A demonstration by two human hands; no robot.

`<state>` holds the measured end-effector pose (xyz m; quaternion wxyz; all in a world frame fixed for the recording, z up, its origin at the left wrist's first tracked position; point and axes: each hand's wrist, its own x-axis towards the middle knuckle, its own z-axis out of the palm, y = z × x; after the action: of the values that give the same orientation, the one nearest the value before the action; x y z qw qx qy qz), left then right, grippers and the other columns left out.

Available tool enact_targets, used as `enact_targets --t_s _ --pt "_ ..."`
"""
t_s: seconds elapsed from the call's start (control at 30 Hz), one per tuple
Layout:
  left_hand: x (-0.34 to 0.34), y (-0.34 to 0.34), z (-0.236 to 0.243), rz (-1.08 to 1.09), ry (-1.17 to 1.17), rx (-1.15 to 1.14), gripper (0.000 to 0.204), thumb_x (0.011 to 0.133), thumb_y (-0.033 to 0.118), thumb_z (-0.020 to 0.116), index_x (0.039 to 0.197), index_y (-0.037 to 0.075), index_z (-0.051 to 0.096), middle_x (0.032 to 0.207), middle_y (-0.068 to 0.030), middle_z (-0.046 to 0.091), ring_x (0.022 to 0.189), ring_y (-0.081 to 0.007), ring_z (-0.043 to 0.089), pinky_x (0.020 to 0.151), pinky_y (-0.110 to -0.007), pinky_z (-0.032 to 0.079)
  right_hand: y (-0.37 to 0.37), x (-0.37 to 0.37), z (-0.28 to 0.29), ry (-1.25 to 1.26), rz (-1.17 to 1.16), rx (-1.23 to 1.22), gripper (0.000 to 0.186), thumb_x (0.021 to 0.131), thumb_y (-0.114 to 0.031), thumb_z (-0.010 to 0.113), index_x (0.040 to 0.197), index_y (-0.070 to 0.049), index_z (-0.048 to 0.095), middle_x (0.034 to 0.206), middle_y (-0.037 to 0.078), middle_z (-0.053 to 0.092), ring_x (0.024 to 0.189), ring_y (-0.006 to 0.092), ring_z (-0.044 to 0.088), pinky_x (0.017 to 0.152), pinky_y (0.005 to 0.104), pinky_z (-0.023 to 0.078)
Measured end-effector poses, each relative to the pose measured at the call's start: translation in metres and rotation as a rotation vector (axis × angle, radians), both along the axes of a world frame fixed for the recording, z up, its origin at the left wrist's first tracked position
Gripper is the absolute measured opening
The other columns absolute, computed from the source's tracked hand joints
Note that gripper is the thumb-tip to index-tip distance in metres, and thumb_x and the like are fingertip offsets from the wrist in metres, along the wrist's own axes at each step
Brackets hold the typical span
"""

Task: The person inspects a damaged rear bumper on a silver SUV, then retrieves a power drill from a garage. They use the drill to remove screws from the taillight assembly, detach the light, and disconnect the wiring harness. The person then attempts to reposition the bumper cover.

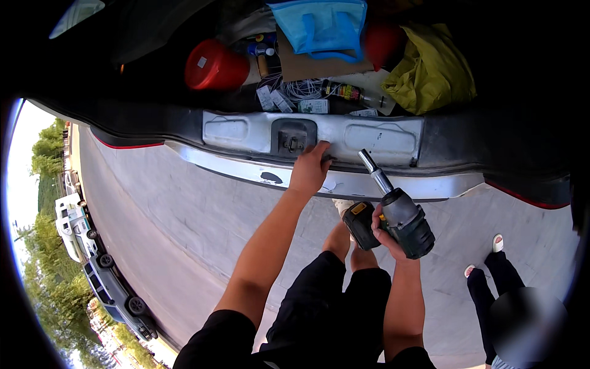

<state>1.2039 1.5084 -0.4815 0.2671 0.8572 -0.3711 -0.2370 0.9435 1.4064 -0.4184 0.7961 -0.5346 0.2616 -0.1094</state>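
My left hand (313, 163) reaches to the rear sill (381, 138) of a vehicle's open boot, just right of the latch recess (294, 135); its fingers are bent around a small dark thing that I cannot make out. My right hand (390, 237) is closed on the handle of a black-and-grey cordless impact wrench (407, 224), with a battery at its base and a long silver socket (375, 169) angled up toward the sill. The socket's tip sits to the right of my left hand.
The boot holds a red bucket (209, 64), blue bag (316, 24), yellow bag (427, 71), coiled cables (301, 89) and bottles. My legs are below the bumper (246, 172). Another person (501, 277) stands at the right on the pavement (147, 215). Parked vehicles (110, 289) line the left.
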Motion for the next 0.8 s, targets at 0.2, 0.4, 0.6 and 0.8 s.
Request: enact_targets --t_s 0.2,0.4,0.6,0.8 --pt "0.003 0.018 -0.008 0.027 0.075 -0.165 0.039 0.083 0.000 0.072 0.120 0.010 0.064 0.086 -0.0143 0.060 0.071 -0.0287 0.063 0.067 -0.040 0.051 -0.005 0.051 0.038 0.176 0.100 -0.261 0.045 0.073 -0.007 0.076 0.114 -0.003 0.060 0.099 0.010 0.067 0.091 0.0250 0.067 0.081 0.0338 0.054" --pt "0.010 0.077 0.031 0.658 0.952 -0.721 0.042 0.104 0.040 0.053 0.119 0.001 0.061 0.091 -0.0010 0.058 0.078 -0.0111 0.053 0.067 -0.027 0.043 0.012 0.126 0.074 0.297 0.361 -0.749 0.077 0.078 0.004 0.069 0.146 0.001 0.033 0.138 0.026 0.048 0.128 0.0442 0.051 0.102 0.0442 0.049" --pt "0.047 0.132 0.079 0.654 0.669 -0.501 0.063 0.100 0.044 0.059 0.135 -0.007 0.048 0.127 -0.0149 0.060 0.119 -0.0216 0.058 0.101 -0.036 0.045 0.064 0.242 0.036 0.273 0.478 -1.325 0.060 0.079 -0.004 0.070 0.133 0.005 0.046 0.115 0.021 0.058 0.106 0.0355 0.064 0.093 0.0448 0.052" --pt "0.102 0.117 0.039 0.547 0.220 -0.033 0.060 0.094 0.047 0.067 0.101 -0.012 0.059 0.065 -0.0174 0.067 0.051 -0.0269 0.070 0.047 -0.034 0.054 0.095 0.301 -0.020 0.531 0.552 -1.322 0.046 0.089 -0.014 0.063 0.129 0.005 0.052 0.111 0.018 0.060 0.103 0.0321 0.063 0.087 0.0413 0.052"
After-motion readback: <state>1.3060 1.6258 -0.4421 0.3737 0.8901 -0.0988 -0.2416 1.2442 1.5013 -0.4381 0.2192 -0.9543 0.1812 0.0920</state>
